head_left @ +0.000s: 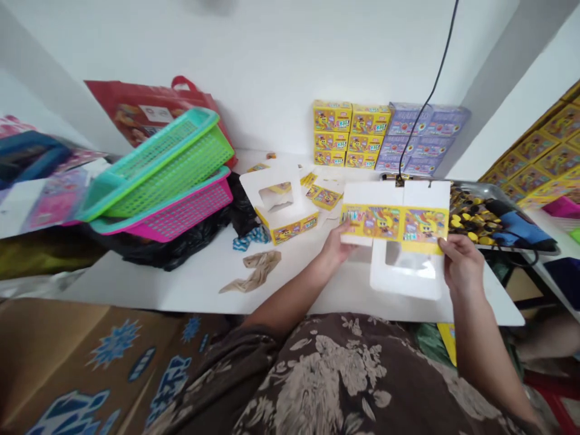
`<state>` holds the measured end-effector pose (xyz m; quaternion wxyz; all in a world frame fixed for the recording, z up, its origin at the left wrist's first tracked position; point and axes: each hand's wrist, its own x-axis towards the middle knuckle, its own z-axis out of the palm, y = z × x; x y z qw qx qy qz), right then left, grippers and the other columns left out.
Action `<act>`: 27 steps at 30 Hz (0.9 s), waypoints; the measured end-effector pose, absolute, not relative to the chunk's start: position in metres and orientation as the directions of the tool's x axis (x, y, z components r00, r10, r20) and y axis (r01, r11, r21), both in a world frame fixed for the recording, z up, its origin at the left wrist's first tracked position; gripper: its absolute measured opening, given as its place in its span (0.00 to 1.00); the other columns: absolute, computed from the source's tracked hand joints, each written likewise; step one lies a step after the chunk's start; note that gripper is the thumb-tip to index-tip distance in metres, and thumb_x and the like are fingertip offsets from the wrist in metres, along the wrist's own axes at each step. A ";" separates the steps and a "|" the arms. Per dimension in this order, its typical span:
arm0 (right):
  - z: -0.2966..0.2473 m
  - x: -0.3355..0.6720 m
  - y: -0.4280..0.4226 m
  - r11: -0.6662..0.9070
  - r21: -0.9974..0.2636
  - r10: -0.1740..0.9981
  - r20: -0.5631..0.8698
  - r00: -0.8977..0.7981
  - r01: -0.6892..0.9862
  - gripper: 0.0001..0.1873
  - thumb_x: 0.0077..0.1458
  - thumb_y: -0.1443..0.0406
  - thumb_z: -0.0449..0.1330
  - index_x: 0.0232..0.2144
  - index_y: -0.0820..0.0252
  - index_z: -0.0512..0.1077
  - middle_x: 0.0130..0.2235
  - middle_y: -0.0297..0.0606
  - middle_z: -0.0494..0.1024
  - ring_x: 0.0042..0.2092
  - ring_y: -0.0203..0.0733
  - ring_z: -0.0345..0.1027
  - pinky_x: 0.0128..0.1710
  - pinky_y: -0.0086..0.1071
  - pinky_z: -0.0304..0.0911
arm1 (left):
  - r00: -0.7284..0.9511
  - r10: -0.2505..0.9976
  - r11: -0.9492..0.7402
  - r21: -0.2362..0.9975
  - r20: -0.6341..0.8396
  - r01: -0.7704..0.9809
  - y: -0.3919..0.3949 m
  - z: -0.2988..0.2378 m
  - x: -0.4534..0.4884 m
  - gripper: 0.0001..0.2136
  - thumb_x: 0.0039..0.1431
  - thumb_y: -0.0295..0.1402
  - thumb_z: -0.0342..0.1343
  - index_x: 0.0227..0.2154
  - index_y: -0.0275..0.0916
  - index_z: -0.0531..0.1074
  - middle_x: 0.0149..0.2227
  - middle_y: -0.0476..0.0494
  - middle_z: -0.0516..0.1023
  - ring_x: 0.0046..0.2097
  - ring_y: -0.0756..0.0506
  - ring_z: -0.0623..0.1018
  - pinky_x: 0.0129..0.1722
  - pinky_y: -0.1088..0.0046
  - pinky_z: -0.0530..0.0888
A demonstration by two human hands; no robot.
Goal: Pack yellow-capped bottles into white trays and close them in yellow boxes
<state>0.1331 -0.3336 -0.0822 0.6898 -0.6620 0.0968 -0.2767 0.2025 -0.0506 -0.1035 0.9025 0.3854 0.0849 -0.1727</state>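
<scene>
Between my two hands is a flat, unfolded carton (pixel 382 224), white with a yellow printed band and a clear window in its lower flap. My left hand (pixel 336 246) pinches its left edge, thumb on the printed side. At the right edge, my right hand (pixel 461 261) grips the carton's lower corner. Left of my hands a partly folded windowed box (pixel 294 228) stands on the white table (pixel 190 289) with its white lid raised. Small yellow printed packets (pixel 324 196) lie behind it. A crumpled beige cloth (pixel 257 270) rests in front of the box.
Stacked yellow boxes (pixel 332 141) and purple boxes (pixel 414 144) stand against the wall. Plastic baskets (pixel 172 208) are piled at left over black bags. A metal tray (pixel 473 190) of small yellow-and-black pieces sits right. A black cable (pixel 435 84) hangs down; a cardboard box (pixel 86 362) is below left.
</scene>
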 end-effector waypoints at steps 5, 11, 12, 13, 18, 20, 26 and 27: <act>-0.073 0.087 -0.376 -0.457 -0.887 -0.601 0.363 0.712 0.066 0.24 0.42 0.47 0.77 0.34 0.52 0.74 0.32 0.37 0.77 0.32 0.47 0.71 0.32 0.41 0.68 | 0.882 -0.409 0.539 0.718 -0.234 0.441 -0.074 -0.106 0.174 0.31 0.26 0.36 0.86 0.39 0.35 0.83 0.41 0.32 0.90 0.53 0.24 0.88 0.58 0.44 0.84; -0.049 0.083 -0.344 -0.689 -0.723 -0.368 0.415 0.832 0.056 0.26 0.50 0.42 0.71 0.39 0.54 0.79 0.37 0.41 0.79 0.38 0.49 0.74 0.42 0.47 0.72 | 0.859 -0.478 0.417 0.814 -0.182 0.404 -0.095 -0.111 0.141 0.29 0.22 0.42 0.87 0.30 0.36 0.83 0.37 0.37 0.89 0.52 0.27 0.88 0.55 0.48 0.84; -0.047 0.089 -0.337 -0.640 -0.766 -0.340 0.346 0.874 0.055 0.30 0.47 0.40 0.72 0.39 0.55 0.79 0.36 0.40 0.79 0.37 0.48 0.74 0.41 0.45 0.72 | 0.862 -0.472 0.398 0.828 -0.184 0.394 -0.097 -0.112 0.138 0.29 0.22 0.43 0.87 0.30 0.36 0.83 0.36 0.38 0.89 0.51 0.28 0.88 0.54 0.50 0.84; -0.047 0.094 -0.332 -0.593 -0.804 -0.318 0.286 0.904 0.046 0.33 0.42 0.38 0.74 0.39 0.56 0.78 0.35 0.38 0.79 0.36 0.46 0.73 0.40 0.44 0.71 | 0.869 -0.457 0.378 0.843 -0.189 0.382 -0.098 -0.113 0.136 0.29 0.22 0.44 0.87 0.29 0.37 0.83 0.36 0.38 0.89 0.50 0.28 0.88 0.53 0.51 0.84; -0.043 0.105 -0.323 -0.498 -0.867 -0.320 0.157 0.934 -0.025 0.36 0.31 0.41 0.79 0.36 0.54 0.74 0.29 0.29 0.74 0.31 0.40 0.65 0.34 0.37 0.63 | 0.884 -0.433 0.317 0.888 -0.179 0.334 -0.089 -0.116 0.131 0.30 0.21 0.46 0.87 0.30 0.38 0.83 0.37 0.41 0.90 0.48 0.31 0.88 0.52 0.52 0.84; -0.039 0.105 -0.322 -0.582 -0.813 -0.265 0.190 0.945 0.000 0.31 0.35 0.42 0.78 0.31 0.53 0.72 0.27 0.29 0.72 0.30 0.40 0.63 0.33 0.37 0.60 | 0.884 -0.437 0.313 0.893 -0.166 0.323 -0.085 -0.114 0.131 0.32 0.24 0.50 0.87 0.34 0.38 0.84 0.39 0.41 0.91 0.49 0.32 0.88 0.55 0.52 0.84; -0.021 0.096 -0.321 -0.791 -0.572 0.057 0.287 0.956 0.219 0.29 0.52 0.44 0.74 0.21 0.52 0.62 0.24 0.33 0.67 0.31 0.43 0.63 0.34 0.37 0.58 | 0.884 -0.456 0.441 0.836 -0.103 0.325 -0.079 -0.095 0.137 0.37 0.44 0.68 0.75 0.42 0.38 0.85 0.43 0.37 0.90 0.52 0.31 0.88 0.56 0.54 0.82; -0.016 0.092 -0.323 -0.806 -0.550 0.083 0.261 0.962 0.219 0.29 0.55 0.45 0.72 0.22 0.52 0.62 0.24 0.33 0.67 0.30 0.42 0.62 0.33 0.36 0.58 | 0.872 -0.480 0.430 0.841 -0.096 0.329 -0.079 -0.091 0.139 0.35 0.45 0.66 0.74 0.41 0.37 0.85 0.42 0.37 0.90 0.50 0.32 0.88 0.54 0.55 0.82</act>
